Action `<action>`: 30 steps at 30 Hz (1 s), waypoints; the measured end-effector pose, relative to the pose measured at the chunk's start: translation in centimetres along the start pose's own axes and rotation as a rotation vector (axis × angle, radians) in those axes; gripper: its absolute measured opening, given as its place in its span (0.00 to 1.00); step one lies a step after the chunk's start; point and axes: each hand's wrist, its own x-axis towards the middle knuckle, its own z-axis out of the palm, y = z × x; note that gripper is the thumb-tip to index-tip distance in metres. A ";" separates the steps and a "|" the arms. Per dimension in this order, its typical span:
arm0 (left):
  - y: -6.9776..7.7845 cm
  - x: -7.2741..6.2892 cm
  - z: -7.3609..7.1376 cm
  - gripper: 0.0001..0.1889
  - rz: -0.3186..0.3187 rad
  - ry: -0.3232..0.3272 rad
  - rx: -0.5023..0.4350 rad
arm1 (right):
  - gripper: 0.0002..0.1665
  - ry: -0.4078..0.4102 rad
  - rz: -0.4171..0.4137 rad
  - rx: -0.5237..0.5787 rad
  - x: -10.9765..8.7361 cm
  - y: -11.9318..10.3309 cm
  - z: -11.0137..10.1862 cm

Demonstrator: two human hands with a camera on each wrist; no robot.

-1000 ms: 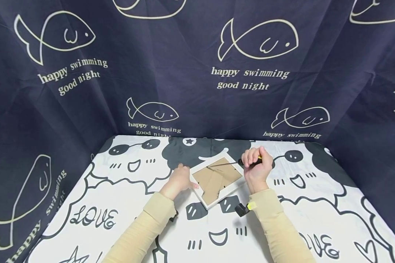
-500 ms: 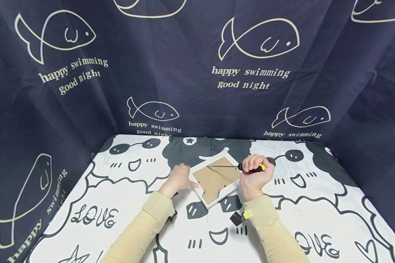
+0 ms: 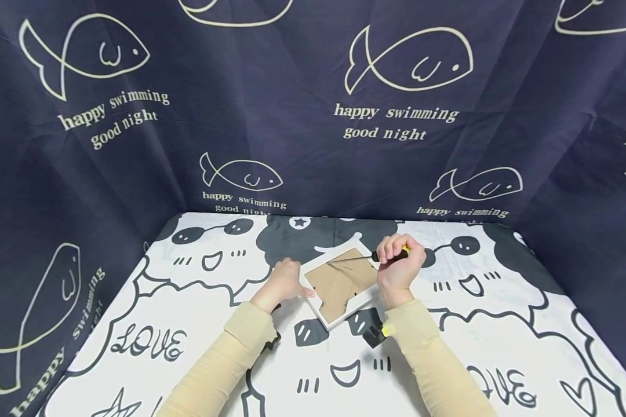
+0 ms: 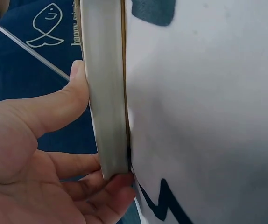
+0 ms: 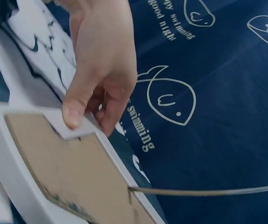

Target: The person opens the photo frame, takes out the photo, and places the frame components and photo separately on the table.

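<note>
The flat picture frame with a white border (image 4: 107, 93) sits back-side up on the surface covered in black-and-white cartoon cloth (image 3: 198, 313). The left hand (image 3: 283, 281) pinches it near a corner, thumb on top. The right hand (image 3: 400, 266) is wrapped round the black-and-yellow handle of a long, thin metal screwdriver (image 5: 204, 191), and the tip pokes the inside edge. The job looks partway — the tool is in place, but the brown back board (image 5: 73, 158) is still in. Small dark bits show round it (I can't tell which are done) — so some work seems left.
</note>
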 end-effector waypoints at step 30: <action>0.4 0.1 -0.6 0.38 0.005 -0.032 0.097 | 0.27 0.098 0.061 -0.193 5.6 2.7 2.0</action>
